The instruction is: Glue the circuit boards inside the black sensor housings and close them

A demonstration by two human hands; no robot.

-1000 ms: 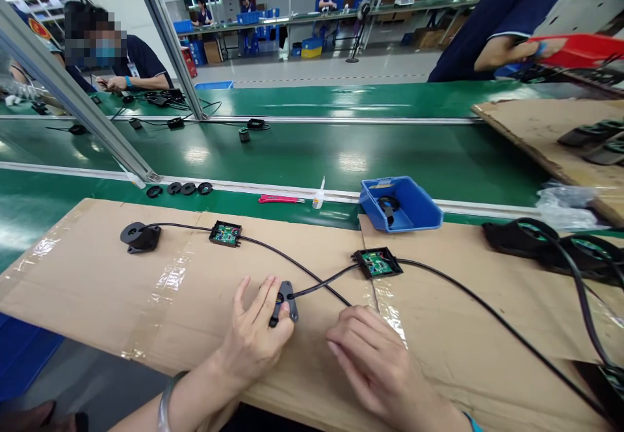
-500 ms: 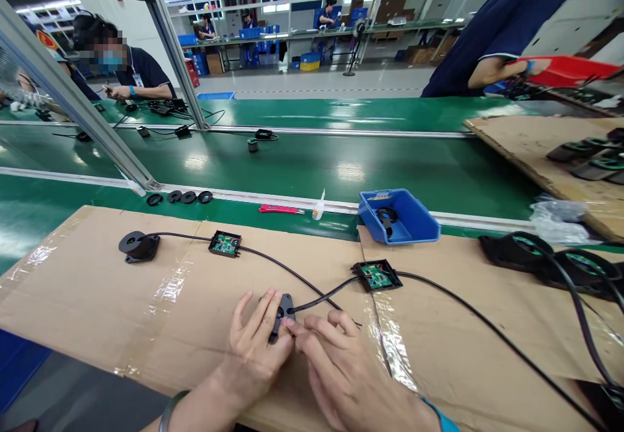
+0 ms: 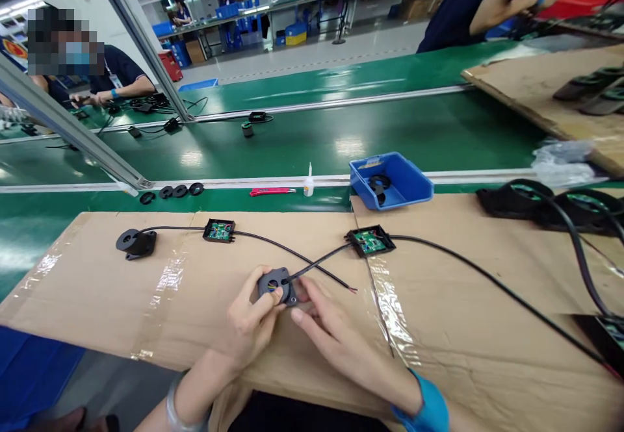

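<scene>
My left hand (image 3: 248,315) grips a black flanged housing (image 3: 281,284), a round part with a hole in its face and thin coloured wires inside. Its thumb lies across the face and its fingers curl around the side. At the housing's right edge is my right hand (image 3: 324,318), thumb and fingers apart. The fingertips reach the rim or pass just behind it; I cannot tell whether they touch. From the housing a black cable (image 3: 319,261) runs to an open black box with a green circuit board (image 3: 373,241). A second cable leaves that box to the right.
Another housing (image 3: 135,243) is wired to a second circuit-board box (image 3: 219,230) on the cardboard (image 3: 107,289). Behind are black rings (image 3: 180,191), a pink cutter (image 3: 270,191), a small bottle (image 3: 309,185) and a blue bin (image 3: 414,188). Larger black housings (image 3: 517,199) stand right. Co-workers sit and stand beyond.
The housing is now tilted with its face showing more fully. My right hand has drawn away from its face to the right edge, its fingers spreading. The camera view has shifted.
</scene>
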